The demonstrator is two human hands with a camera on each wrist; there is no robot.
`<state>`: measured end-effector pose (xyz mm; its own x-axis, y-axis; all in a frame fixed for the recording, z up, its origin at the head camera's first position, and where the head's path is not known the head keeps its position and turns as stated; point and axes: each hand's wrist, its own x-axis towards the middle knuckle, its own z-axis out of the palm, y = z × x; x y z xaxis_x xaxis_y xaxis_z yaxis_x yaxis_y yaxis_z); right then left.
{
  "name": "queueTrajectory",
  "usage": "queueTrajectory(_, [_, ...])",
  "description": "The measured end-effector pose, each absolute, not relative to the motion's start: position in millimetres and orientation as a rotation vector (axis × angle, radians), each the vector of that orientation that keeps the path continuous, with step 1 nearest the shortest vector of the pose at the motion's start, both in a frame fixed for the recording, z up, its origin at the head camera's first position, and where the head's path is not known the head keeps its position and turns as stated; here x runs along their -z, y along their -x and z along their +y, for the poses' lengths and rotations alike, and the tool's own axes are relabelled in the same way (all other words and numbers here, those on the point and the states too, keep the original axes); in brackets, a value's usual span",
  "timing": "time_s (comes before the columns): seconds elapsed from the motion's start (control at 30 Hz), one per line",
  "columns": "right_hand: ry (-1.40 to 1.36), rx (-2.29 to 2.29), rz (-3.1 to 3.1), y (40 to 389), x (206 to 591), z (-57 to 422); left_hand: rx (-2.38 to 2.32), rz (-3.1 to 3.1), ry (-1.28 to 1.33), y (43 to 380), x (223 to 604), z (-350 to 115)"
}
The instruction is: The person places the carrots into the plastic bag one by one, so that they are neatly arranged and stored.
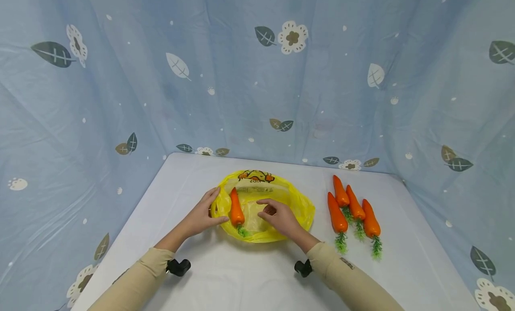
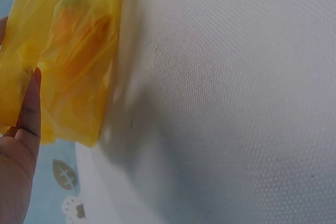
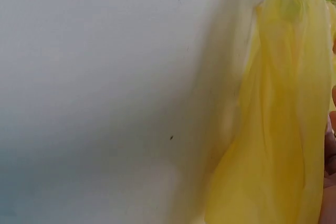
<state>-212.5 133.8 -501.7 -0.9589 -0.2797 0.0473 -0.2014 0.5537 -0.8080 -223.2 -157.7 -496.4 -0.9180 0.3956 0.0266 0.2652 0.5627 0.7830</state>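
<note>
A yellow plastic bag (image 1: 257,237) lies with its mouth spread wide on the white table, and cartoon print shows on its far inner side. One orange toy carrot (image 1: 236,208) with a green leafy top (image 1: 242,231) rests inside, near the bag's left rim. My left hand (image 1: 201,215) holds that rim between thumb and fingers; in the left wrist view, orange shows blurred through the yellow plastic (image 2: 79,72). Over the mouth of the bag hovers my right hand (image 1: 281,218), its fingers loosely bent with nothing visible in them. The right wrist view mostly shows the bag's side (image 3: 283,114).
Several more toy carrots (image 1: 337,215) lie close together on the table (image 1: 249,279) to the right of the bag, leafy tops toward me. A blue curtain (image 1: 241,78) with leaf and flower prints hangs around the back and sides.
</note>
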Motion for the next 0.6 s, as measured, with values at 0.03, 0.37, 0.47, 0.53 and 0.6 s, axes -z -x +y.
queueTrajectory(0.03, [0.422, 1.379, 2.697, 213, 501, 135, -1.282, 2.642, -0.563, 223, 496, -158])
queueTrajectory(0.37, [0.448, 1.351, 2.725, 210, 499, 144, -1.273, 2.647, -0.557, 222, 496, -158])
queueTrajectory(0.47, [0.446, 1.347, 2.739, 208, 496, 147, -1.283, 2.643, -0.564, 222, 496, -158])
queueTrajectory(0.53, [0.441, 1.357, 2.744, 207, 494, 149, -1.284, 2.644, -0.572, 222, 496, -158])
queueTrajectory(0.6, [0.436, 1.371, 2.748, 206, 492, 151, -1.282, 2.647, -0.577, 222, 496, -158])
